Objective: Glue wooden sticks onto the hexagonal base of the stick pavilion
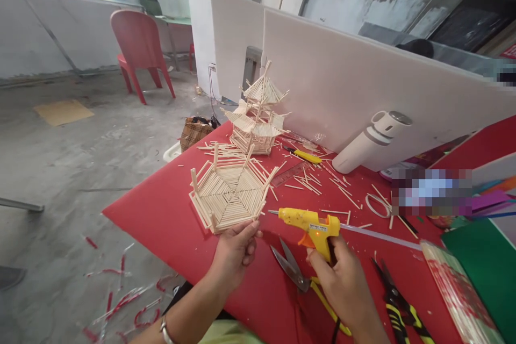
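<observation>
Head view: left hand [237, 252], grip pinched together at near edge of pale wooden-stick polygonal platform [234, 193], exact hold unclear. Platform on red bench [161, 220], upright posts round its rim. Right hand [342, 279], grip clamped on yellow plastic glue gun [308, 223], metal nozzle just beside platform, apart. Pale wooden-stick tiered pagoda [260, 118] behind platform. Open yellow-handled metal scissors [296, 274] below gun.

Open red tabletop [161, 220] left of octagonal stick platform [231, 191]; passable. Platform's upright posts block low sweep across. Behind: stick pagoda [262, 118]. Right side crowded: scissors [296, 271], pruning shears [397, 295], tilted white bottle [368, 142].
</observation>
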The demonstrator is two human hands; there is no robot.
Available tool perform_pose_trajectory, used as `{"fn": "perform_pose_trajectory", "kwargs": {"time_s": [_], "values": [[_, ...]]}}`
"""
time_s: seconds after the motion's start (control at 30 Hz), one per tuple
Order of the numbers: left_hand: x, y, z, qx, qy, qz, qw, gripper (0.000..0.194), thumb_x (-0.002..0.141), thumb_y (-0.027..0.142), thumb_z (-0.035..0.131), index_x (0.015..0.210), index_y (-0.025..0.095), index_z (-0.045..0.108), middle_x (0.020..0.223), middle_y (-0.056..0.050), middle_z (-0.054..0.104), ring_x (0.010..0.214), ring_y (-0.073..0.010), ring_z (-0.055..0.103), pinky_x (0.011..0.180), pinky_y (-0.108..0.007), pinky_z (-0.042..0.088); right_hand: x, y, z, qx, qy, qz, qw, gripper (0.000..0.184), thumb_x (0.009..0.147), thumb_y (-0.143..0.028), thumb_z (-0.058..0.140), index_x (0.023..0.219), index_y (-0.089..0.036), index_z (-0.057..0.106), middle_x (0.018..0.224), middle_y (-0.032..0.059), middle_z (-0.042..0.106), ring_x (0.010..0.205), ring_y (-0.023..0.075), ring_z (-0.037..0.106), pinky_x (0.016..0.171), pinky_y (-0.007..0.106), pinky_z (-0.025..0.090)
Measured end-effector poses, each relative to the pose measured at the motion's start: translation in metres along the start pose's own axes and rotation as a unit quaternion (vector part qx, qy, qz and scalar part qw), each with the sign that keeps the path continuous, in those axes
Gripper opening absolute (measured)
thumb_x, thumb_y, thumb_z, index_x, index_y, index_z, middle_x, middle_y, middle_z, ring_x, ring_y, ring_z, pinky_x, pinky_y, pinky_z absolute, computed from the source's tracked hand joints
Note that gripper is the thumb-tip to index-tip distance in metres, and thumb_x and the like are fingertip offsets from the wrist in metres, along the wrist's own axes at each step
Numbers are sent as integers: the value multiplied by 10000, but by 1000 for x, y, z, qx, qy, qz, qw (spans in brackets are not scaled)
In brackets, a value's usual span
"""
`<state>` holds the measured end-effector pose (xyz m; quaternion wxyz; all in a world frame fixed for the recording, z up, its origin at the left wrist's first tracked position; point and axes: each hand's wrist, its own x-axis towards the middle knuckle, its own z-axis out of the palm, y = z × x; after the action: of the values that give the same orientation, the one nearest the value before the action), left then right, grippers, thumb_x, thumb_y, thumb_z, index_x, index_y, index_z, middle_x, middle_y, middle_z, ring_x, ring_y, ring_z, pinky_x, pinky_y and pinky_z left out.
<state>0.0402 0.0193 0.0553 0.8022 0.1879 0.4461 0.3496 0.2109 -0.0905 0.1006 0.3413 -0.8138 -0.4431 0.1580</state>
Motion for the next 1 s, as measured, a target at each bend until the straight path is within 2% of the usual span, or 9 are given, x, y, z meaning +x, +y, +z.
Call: {"fn": "perform_pose_trajectory", "kwargs": {"time_s": [0.13, 0.3, 0.53, 0.67, 0.83, 1.0], "values": [[-3, -2, -1, -4, -3, 10, 1000, 479, 531, 404, 893, 835, 112, 666, 632, 10, 642, 375, -5, 345, 337, -148, 172, 0, -8, 4, -7, -2, -42, 999, 256, 804, -371, 566, 980, -205, 649, 802, 76, 729, 695, 239, 679, 603, 300, 522], [0, -7, -5, -9, 3, 26, 1000, 457, 551, 414, 880, 838, 129, 667, 619, 16, 640, 365, -20, 373, 329, -154, 196, 0, -14, 11, -29, -1, -115, 993, 247, 822, -293, 526, 1021, -198, 635, 978, 99, 704, 871, 246, 668, 747, 324, 536], [0, -12, -7, 10, 15, 40, 999, 435, 587, 419, 865, 861, 121, 707, 626, -5, 649, 374, -23, 386, 342, -157, 222, 2, -14, 22, -30, 5, -124, 992, 303, 936, -444, 535, 1093, -210, 647, 1116, 122, 669, 1059, 272, 621, 915, 380, 492], [0, -12, -7, 16, 19, 37, 999, 445, 577, 443, 867, 843, 124, 707, 614, -6, 650, 360, -21, 380, 337, -157, 209, 1, -12, 25, -43, 8, -122, 992, 322, 942, -465, 538, 1093, -208, 658, 1089, 118, 679, 1034, 271, 633, 907, 387, 495], [-1, -12, -7, 20, 30, 27, 999, 501, 524, 475, 886, 832, 132, 689, 586, 2, 648, 353, -26, 385, 335, -152, 235, -2, -14, 26, -47, 8, -131, 990, 309, 941, -463, 546, 1062, -203, 662, 1021, 113, 688, 939, 258, 662, 822, 363, 520], [-3, -14, -6, 22, 33, 41, 998, 491, 534, 485, 878, 823, 137, 687, 583, 5, 648, 349, -27, 375, 328, -157, 235, -4, -17, 26, -46, 15, -153, 987, 278, 945, -435, 547, 1055, -208, 665, 986, 106, 695, 899, 249, 678, 774, 343, 531]]}}
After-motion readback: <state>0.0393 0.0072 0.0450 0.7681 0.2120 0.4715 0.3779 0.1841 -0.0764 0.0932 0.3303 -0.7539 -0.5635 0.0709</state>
